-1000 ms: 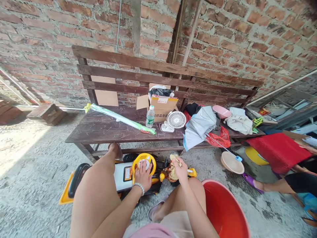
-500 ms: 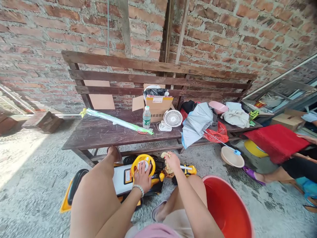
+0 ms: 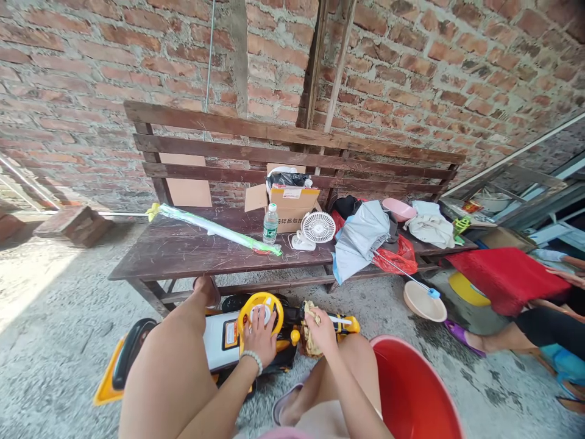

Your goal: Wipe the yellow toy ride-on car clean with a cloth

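Observation:
A yellow and white toy ride-on car (image 3: 218,342) stands on the ground between my legs. My left hand (image 3: 259,341) lies with fingers stretched over the hub of its yellow steering wheel (image 3: 280,317). To the right, my right hand (image 3: 322,333) is closed on a pale yellow cloth (image 3: 312,347), which touches the car's front section beside the yellow knob (image 3: 295,336). Part of the cloth is hidden under my fingers.
A large red bucket (image 3: 411,390) stands by my right leg. Ahead, a wooden bench (image 3: 183,259) carries a bottle (image 3: 270,223), a small fan (image 3: 319,228), a cardboard box (image 3: 292,207) and a silver umbrella (image 3: 363,235). Another person with a red cloth (image 3: 507,274) sits at the right.
My right hand has moved slightly down and left with the cloth along the car's front. My left hand stays on the steering wheel. The whole view has shifted a little.

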{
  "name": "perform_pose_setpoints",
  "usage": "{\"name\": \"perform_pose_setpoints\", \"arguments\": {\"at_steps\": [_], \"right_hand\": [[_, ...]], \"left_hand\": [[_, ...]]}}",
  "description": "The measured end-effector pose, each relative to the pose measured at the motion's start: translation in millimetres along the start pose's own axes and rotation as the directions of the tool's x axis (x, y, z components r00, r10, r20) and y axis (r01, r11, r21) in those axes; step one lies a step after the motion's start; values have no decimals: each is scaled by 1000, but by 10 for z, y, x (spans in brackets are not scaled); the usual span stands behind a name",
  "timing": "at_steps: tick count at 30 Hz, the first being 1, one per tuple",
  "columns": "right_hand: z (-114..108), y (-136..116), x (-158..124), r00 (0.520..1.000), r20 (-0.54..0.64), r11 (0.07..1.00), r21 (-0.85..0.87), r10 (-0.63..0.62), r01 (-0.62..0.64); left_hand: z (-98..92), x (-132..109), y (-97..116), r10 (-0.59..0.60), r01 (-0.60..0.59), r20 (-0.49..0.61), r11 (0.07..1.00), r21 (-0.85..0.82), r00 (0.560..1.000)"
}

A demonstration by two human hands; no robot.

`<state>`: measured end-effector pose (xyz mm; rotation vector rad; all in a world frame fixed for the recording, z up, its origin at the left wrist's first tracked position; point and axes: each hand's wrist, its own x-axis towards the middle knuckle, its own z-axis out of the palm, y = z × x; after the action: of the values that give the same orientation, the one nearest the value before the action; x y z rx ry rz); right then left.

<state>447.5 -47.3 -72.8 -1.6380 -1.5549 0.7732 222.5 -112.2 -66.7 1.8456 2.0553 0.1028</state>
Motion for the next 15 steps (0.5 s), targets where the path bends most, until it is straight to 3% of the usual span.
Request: {"name": "perform_pose_setpoints", "arguments": {"at_steps": [3, 6, 10, 12, 15], "right_hand": [[-61, -51, -100, 999, 21, 998, 52, 38, -39], [-85, -218, -157, 997, -60, 998, 43, -45, 48], [-29, -471, -117, 975, 37, 965, -137, -219, 222], [32, -503, -55, 972, 96, 940, -249, -216, 233], [124, -412, 77, 982, 86, 938, -290, -169, 187]], "left_hand": [[-33, -7, 5, 17, -16, 14, 1000, -12, 1000], [-89, -27, 36, 8, -8, 8, 1000, 8, 1000], [-150, -45, 75, -14, 13, 20, 1000, 28, 1000], [-165, -49, 75, -8, 8, 35, 1000, 16, 999], [-160, -46, 55, 5, -4, 53, 1000, -14, 999]]}}
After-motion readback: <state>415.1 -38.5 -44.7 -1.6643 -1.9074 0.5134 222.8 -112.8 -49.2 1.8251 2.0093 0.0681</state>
